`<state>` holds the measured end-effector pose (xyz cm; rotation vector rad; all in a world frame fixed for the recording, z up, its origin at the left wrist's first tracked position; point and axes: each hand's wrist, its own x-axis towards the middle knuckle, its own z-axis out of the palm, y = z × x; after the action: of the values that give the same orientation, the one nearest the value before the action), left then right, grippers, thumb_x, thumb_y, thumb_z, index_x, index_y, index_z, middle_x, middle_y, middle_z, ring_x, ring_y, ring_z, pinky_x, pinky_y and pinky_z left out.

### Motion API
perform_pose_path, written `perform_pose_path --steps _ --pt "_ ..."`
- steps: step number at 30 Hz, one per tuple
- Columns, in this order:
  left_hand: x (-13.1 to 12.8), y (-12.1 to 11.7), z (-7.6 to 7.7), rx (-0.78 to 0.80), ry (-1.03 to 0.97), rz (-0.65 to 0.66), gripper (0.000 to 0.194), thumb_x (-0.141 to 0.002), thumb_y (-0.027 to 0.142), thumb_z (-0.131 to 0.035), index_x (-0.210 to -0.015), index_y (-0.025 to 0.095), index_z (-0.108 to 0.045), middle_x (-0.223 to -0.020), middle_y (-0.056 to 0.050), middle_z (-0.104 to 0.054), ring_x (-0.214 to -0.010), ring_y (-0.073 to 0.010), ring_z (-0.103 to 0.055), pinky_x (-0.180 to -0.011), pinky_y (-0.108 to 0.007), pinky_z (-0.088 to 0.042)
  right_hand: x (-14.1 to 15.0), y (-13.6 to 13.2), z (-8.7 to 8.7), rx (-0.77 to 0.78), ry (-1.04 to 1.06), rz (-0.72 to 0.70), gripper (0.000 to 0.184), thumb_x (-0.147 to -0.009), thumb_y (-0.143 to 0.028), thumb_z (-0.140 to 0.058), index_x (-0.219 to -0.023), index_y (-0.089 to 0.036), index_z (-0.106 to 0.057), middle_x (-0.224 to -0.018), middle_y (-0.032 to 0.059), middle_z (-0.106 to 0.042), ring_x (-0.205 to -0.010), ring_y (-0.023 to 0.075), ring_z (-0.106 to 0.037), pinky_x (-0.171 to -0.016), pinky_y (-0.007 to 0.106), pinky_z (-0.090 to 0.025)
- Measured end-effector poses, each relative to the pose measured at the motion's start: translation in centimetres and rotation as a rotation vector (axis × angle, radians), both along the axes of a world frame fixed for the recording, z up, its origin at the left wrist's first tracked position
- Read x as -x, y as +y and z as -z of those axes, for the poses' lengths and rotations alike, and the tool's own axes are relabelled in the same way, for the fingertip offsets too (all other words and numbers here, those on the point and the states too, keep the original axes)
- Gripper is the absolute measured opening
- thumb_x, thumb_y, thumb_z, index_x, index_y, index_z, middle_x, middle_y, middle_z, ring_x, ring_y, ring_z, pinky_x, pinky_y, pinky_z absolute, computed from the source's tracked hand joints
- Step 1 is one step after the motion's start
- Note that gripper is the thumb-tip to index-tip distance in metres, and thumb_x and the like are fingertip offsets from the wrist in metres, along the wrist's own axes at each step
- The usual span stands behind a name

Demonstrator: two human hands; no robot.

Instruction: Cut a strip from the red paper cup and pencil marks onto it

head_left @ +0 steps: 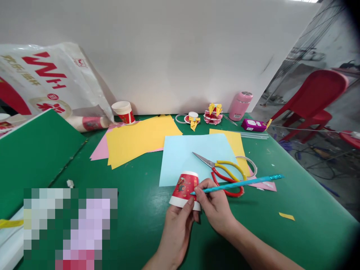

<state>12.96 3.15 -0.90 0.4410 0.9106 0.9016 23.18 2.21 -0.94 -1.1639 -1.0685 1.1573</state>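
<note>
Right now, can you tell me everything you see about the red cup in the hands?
The red cup looks like paper. Its red middle has a small colorful picture, and both ends have white bands. It's tilted, with the wider end toward the person and the narrower end away; its inside is hidden. The left hand holds it near the wide end, thumb on its side. The right hand holds a blue pencil with its tip at the red part.

green tabletop (137,195), open left of the red cup (184,185); scissors (211,164), jutting pencil (258,180), obstructing rightward
</note>
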Motion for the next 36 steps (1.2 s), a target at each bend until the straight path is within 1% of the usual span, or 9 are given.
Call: perform_pose_path --steps 2,7,15,21,26,33,36 --pt "0.02 -0.04 -0.08 0.002 0.006 0.000 0.017 -0.068 0.024 -0.065 -0.081 0.013 -0.061 -0.053 0.002 -0.053 -0.049 -0.0085 -0.042 -0.050 -0.021 -0.036 0.02 -0.02 -0.08 0.017 -0.007 0.003 0.015 -0.087 -0.032 -0.044 -0.076 -0.021 -0.041 -0.042 -0.0082 -0.046 -0.034 0.0117 -0.050 -0.036 0.021 -0.036" --pt "0.08 -0.13 -0.07 0.003 0.017 -0.006 0.014 -0.067 0.024 -0.065 -0.074 0.013 -0.061 -0.052 0.002 -0.052 -0.048 -0.0084 -0.042 -0.049 -0.021 -0.036 -0.01 -0.08 -0.09 0.040 0.001 -0.006 0.016 -0.087 -0.034 -0.045 -0.077 -0.022 -0.041 -0.041 -0.0083 -0.045 -0.034 0.0125 -0.050 -0.035 0.021 -0.036" --pt "0.04 -0.13 -0.10 0.008 -0.012 -0.006 0.015 -0.068 0.024 -0.065 -0.079 0.014 -0.061 -0.053 0.002 -0.051 -0.050 -0.0088 -0.042 -0.050 -0.021 -0.036 0.01 0.03 0.08 0.044 -0.009 -0.008 0.016 -0.087 -0.034 -0.044 -0.077 -0.022 -0.040 -0.042 -0.0085 -0.045 -0.034 0.0121 -0.051 -0.035 0.021 -0.035" --pt "0.23 -0.05 0.11 0.024 -0.035 0.002 0.013 -0.069 0.024 -0.064 -0.079 0.014 -0.064 -0.059 0.000 -0.054 -0.053 -0.0088 -0.044 -0.053 -0.021 -0.038 -0.05 0.07 0.02 0.023 -0.110 -0.016 0.015 -0.087 -0.033 -0.043 -0.078 -0.022 -0.041 -0.042 -0.0084 -0.045 -0.035 0.0128 -0.051 -0.036 0.022 -0.038" --pt "0.22 -0.08 0.05 0.031 -0.029 0.000 0.013 -0.069 0.023 -0.063 -0.081 0.018 -0.066 -0.065 -0.001 -0.058 -0.056 -0.0096 -0.045 -0.053 -0.020 -0.040 -0.10 0.22 -0.29 -0.005 -0.242 0.020 0.014 -0.087 -0.030 -0.043 -0.076 -0.022 -0.040 -0.043 -0.0085 -0.044 -0.034 0.0126 -0.053 -0.035 0.021 -0.037" --pt "0.29 -0.09 0.10 0.040 -0.025 -0.003 0.016 -0.068 0.024 -0.065 -0.082 0.016 -0.066 -0.066 -0.002 -0.058 -0.056 -0.0101 -0.046 -0.053 -0.021 -0.040 0.07 0.25 -0.32 -0.004 -0.250 0.025 0.014 -0.087 -0.030 -0.042 -0.075 -0.023 -0.038 -0.041 -0.0092 -0.043 -0.032 0.0132 -0.053 -0.034 0.021 -0.037" --pt "0.35 -0.08 0.16 0.040 -0.025 -0.004 0.015 -0.068 0.024 -0.064 -0.080 0.015 -0.066 -0.065 -0.002 -0.058 -0.057 -0.0103 -0.047 -0.053 -0.021 -0.040 0.07 0.20 -0.38 -0.003 -0.258 0.039 0.015 -0.087 -0.029 -0.042 -0.074 -0.023 -0.038 -0.041 -0.0093 -0.043 -0.032 0.0129 -0.053 -0.034 0.021 -0.037"
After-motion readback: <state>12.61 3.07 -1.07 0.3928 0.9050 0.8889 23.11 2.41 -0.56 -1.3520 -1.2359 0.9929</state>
